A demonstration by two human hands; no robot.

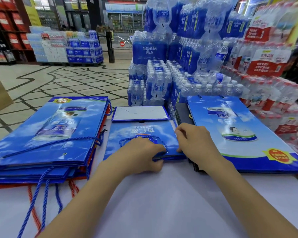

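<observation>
Working on the folded blue bag, lying flat in the middle of the desk between the stack of flat bags on the left and the single flat bag on the right, base flap turned up at the far end. Gripping with both: left hand curled over the near edge at the bag's mouth, fingers closed in a pinch on that edge beside the blue rope handle; right hand bent along the right edge, its fingers curled tight on the side fold near the corner. Probably parting the mouth to open the bag out. Pinch one paper layer only with the left, to part the mouth cleanly rather than lift the whole bag. Keep the right grip on the crease itself, not beside it, to prevent sliding towards the neighbouring bag. Pull slowly and evenly, sparing the glossy paper from creasing or tearing at the rope holes. Keep the rope out of the pinch. Lift upward rather than sideways, well away from the left stack
</observation>
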